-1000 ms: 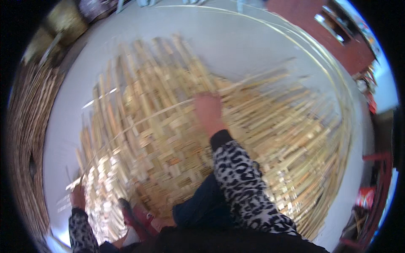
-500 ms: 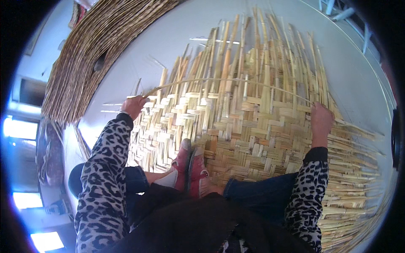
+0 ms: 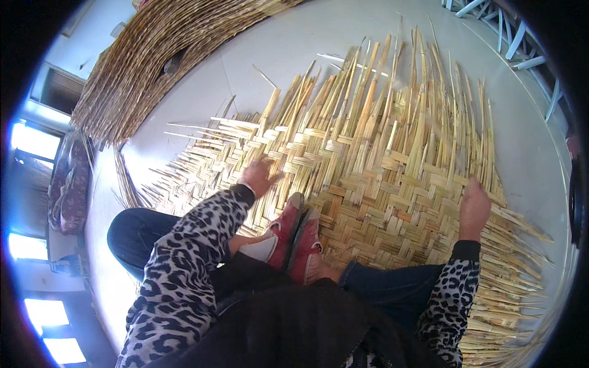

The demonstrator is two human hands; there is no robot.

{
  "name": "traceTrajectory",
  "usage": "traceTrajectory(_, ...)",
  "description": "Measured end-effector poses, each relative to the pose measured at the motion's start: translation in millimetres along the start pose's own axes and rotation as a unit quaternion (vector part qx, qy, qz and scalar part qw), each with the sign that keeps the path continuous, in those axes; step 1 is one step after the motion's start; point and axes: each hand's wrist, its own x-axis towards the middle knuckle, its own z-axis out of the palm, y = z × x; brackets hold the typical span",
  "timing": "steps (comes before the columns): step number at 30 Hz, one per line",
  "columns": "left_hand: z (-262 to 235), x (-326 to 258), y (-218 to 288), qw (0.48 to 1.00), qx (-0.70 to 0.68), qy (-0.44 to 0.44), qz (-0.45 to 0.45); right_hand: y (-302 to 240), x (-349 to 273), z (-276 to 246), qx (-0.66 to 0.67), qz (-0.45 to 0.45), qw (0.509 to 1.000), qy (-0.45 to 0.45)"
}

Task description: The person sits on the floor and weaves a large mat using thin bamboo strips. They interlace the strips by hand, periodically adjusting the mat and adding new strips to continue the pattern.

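A half-woven mat of pale reed strips (image 3: 392,184) lies on the grey floor, with loose ends fanning out at its far side. My left hand (image 3: 257,175) rests on the strips at the mat's left part, fingers curled on them. On the mat's right edge my right hand (image 3: 473,205) presses down on the woven part. Both sleeves carry a leopard print. My feet in red shoes (image 3: 294,236) stand on the woven part between the hands.
A big stack of woven reed mats (image 3: 159,55) lies at the upper left. A few loose strips (image 3: 126,184) lie on the floor left of the mat. White metal bars (image 3: 521,37) stand at the upper right. Bright windows show at the far left.
The view has swung from right to left across the mat. My left hand has moved rightward and nearer to my feet; my right hand stays on the mat's right edge.
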Motion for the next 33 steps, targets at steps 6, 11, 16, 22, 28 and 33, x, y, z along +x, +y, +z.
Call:
traceTrajectory(6, 13.6, -43.8, 62.1, 0.989, -0.13, -0.001, 0.067, -47.9, -48.1, 3.6, -0.055, -0.177, 0.979, -0.086)
traceTrajectory(11, 30.0, -53.4, 59.0, 0.993, -0.076, 0.052, 0.078, -68.5, -62.6, 8.6, -0.053, -0.231, 0.952, -0.193)
traceTrajectory(16, 35.4, -66.9, 66.5, 0.982, -0.181, 0.042, -0.039, -79.2, -68.8, 0.2, -0.018, -0.209, 0.969, -0.129)
traceTrajectory(22, 17.9, -97.8, 84.5, 0.929, -0.35, 0.037, -0.113, -109.1, -93.0, -9.6, -0.005, -0.255, 0.951, -0.175)
traceTrajectory(28, 13.7, -118.0, 86.9, 0.959, -0.279, 0.038, -0.042, -183.6, -170.4, -26.6, 0.148, -0.379, 0.861, -0.305)
traceTrajectory(33, 7.2, -130.0, 85.1, 0.964, -0.26, 0.018, -0.055, -237.1, -209.2, -21.9, 0.169, -0.275, 0.815, -0.482)
